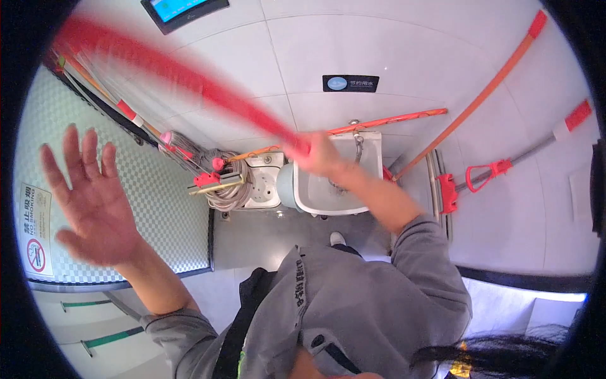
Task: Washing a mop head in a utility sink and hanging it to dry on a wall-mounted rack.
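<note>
A long red pole [203, 87], blurred, runs from the upper left down to my right hand [322, 154], which is closed around its lower end. What its far end carries is too blurred to tell. My right hand is above the left rim of a white sink [338, 208] with a metal tap [358, 144]. Raised at the left, palm up with fingers spread, my left hand [94, 213] holds nothing. Behind it in the view is a checkered glass panel [161, 227] in a dark frame.
String mops [229, 194] and a sponge mop head [213, 180] crowd the left corner. An orange pole [397, 118] lies across the sink's back; another orange pole [466, 113] leans right. A grey-handled tool [525, 149] stands against the right wall. A wall screen [184, 12] is above.
</note>
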A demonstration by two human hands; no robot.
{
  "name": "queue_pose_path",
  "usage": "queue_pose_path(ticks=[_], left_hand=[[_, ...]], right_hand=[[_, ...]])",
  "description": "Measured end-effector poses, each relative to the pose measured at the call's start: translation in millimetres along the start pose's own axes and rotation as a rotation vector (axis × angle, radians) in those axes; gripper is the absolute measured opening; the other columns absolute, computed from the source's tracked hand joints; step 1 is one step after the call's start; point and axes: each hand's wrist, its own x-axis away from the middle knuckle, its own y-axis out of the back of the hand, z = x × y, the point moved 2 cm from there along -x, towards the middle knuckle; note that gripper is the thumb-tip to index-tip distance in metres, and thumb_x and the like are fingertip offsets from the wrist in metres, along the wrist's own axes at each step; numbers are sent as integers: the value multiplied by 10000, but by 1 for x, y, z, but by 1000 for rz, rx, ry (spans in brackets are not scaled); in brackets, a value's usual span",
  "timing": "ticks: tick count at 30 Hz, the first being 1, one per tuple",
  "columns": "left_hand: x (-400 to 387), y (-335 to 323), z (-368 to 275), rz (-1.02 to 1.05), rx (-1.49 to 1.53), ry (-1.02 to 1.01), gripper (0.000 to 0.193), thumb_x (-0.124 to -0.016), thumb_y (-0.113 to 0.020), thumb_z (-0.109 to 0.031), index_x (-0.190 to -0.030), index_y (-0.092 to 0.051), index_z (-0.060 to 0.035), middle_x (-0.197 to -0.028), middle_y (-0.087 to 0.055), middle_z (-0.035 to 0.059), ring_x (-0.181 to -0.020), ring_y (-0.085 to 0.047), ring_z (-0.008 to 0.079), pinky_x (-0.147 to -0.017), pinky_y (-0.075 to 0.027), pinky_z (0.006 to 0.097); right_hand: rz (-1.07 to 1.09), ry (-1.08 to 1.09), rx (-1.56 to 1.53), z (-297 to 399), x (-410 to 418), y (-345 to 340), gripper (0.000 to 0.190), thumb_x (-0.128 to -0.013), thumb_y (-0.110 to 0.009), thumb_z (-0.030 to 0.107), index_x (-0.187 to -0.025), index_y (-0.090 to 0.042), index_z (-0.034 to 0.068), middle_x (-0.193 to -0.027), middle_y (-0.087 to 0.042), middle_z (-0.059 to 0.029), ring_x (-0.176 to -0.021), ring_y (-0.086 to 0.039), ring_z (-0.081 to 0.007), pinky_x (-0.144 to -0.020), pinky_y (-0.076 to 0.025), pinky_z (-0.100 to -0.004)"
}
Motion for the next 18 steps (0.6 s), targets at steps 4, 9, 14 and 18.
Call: queue_pose_path(ticks=[4,9,14,18], left_hand=[[51,86,-26,-308,-29,245,535,-826,-472,-308,-1250,-300,-32,-1204,-408,132,-1084,-418,247,-944,-309,386],[115,139,-31,-453,-232,416,294,-856,-443,-189,-1114,-444,-47,-1001,-521,52,-859,-498,149,-805,-389,301],[147,152,-25,-471,-288,499,279,-842,-472,-166,-1094,-456,-48,-932,-545,40,-792,-506,131,-736,-393,267],[166,151,-6,-484,-284,601,285,-838,-464,-166,-1094,-451,-41,-940,-537,52,-785,-509,123,-756,-382,278]], right_hand=[[-173,-52,-84,33,-35,39,341,-738,-605,300,-573,-511,18,-472,-389,23,-479,-358,-63,-440,-342,-270],[-187,42,-205,103,-45,58,335,-763,-575,233,-509,-420,80,-428,-404,18,-372,-396,-70,-367,-332,-235],[-229,92,-182,136,-49,48,351,-807,-516,184,-502,-373,84,-405,-345,24,-331,-323,-71,-341,-274,-225],[-370,99,-157,133,-51,50,345,-809,-514,185,-512,-373,80,-398,-348,10,-321,-327,-79,-338,-279,-226]])
